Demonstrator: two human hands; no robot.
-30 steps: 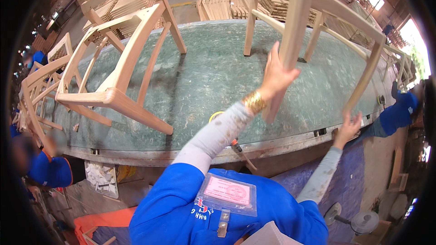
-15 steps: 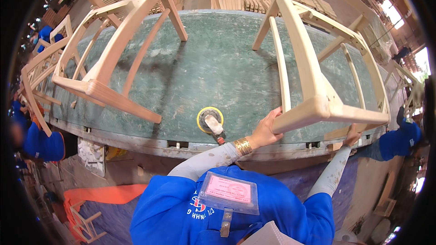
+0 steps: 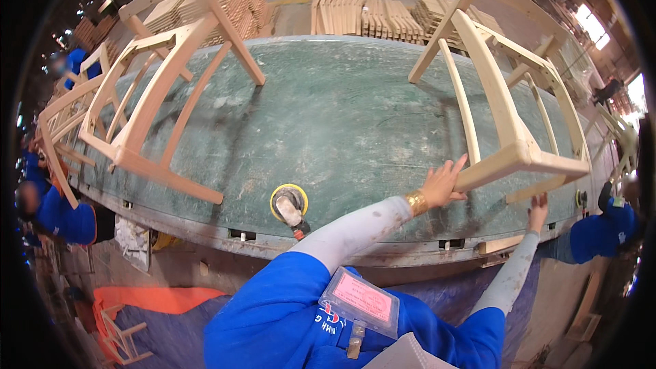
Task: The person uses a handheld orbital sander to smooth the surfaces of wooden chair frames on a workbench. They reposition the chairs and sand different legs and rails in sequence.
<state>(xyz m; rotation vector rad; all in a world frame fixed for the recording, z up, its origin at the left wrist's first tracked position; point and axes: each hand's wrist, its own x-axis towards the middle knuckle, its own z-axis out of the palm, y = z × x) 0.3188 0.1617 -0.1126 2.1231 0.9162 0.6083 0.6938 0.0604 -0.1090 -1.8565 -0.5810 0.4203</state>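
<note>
A bare wooden chair frame (image 3: pixel 502 106) stands tilted on the right half of the green-topped workbench (image 3: pixel 328 123). My left hand (image 3: pixel 443 183) is at the end of its nearer leg, fingers spread and not wrapped round the wood. My right hand (image 3: pixel 538 213) is beside the chair's other near leg at the bench edge, fingers stretched up; whether they touch the leg I cannot tell. Left of my left arm, a round sander (image 3: pixel 290 205) with a yellow rim lies on the bench near the front edge.
A second wooden chair frame (image 3: pixel 160 96) stands at the bench's left, with more chair frames (image 3: pixel 61 119) beyond it. Stacked wooden parts (image 3: pixel 369 17) lie behind the bench. A wood strip (image 3: pixel 500 244) rests at the front edge. Co-workers in blue (image 3: pixel 65 219) are at both sides.
The right chair frame sits farther right on the bench. My left hand has moved right with it and its fingers have spread from the leg. My right hand's fingers have straightened.
</note>
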